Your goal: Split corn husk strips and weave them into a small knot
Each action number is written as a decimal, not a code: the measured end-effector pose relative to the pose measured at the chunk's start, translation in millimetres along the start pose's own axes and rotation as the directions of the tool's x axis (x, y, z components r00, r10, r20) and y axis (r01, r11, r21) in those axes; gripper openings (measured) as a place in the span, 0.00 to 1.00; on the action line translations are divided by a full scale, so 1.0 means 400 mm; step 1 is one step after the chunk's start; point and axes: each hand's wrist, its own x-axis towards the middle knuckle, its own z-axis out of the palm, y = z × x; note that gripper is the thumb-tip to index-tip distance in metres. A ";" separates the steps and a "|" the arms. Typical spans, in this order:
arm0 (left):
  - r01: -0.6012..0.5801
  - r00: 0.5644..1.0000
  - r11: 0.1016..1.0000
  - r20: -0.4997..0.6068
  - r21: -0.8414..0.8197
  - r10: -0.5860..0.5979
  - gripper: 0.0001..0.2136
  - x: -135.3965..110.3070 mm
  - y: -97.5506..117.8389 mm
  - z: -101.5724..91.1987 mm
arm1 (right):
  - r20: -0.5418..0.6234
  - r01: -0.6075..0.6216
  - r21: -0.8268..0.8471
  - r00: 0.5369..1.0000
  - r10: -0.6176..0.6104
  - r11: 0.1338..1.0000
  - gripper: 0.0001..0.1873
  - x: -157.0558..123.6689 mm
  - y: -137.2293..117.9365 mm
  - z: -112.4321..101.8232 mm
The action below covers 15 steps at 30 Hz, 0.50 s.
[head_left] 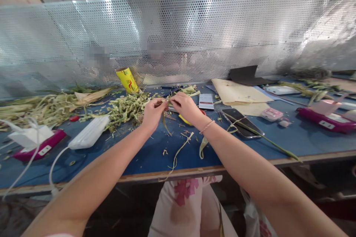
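My left hand (pixel 153 113) and my right hand (pixel 185 106) meet over the middle of the blue table (pixel 250 148). Both pinch a thin green plant stalk (pixel 166 122) between their fingertips, and a strip of it hangs down toward the table. A pile of peeled green scraps (pixel 126 109) lies just left of my left hand. Something yellow (pixel 185 119) sits under my right wrist, mostly hidden. A thin bracelet circles my right wrist.
A yellow can (pixel 127 80) leans at the back. A phone (pixel 241 122), a card (pixel 206 101), brown envelopes (pixel 236 92), magenta devices (pixel 325 118) and white chargers (pixel 90 136) lie around. Long stalks (pixel 41 105) are heaped left. A perforated metal screen (pixel 194 33) walls the far edge.
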 end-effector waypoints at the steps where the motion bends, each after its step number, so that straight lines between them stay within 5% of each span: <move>1: -0.007 1.000 1.000 0.009 0.011 0.007 0.06 0.002 -0.002 -0.002 | -0.009 -0.009 0.015 1.000 0.009 1.000 0.08 0.001 0.001 -0.001; 7: -0.019 0.999 1.000 0.030 0.020 0.018 0.04 0.011 -0.005 -0.009 | 0.042 -0.138 0.163 0.990 0.132 0.977 0.05 0.004 0.007 -0.001; 15: 0.077 0.996 0.991 0.044 -0.105 -0.073 0.05 0.004 0.008 -0.004 | 0.153 -0.316 0.514 0.949 0.277 0.798 0.07 -0.002 0.018 0.020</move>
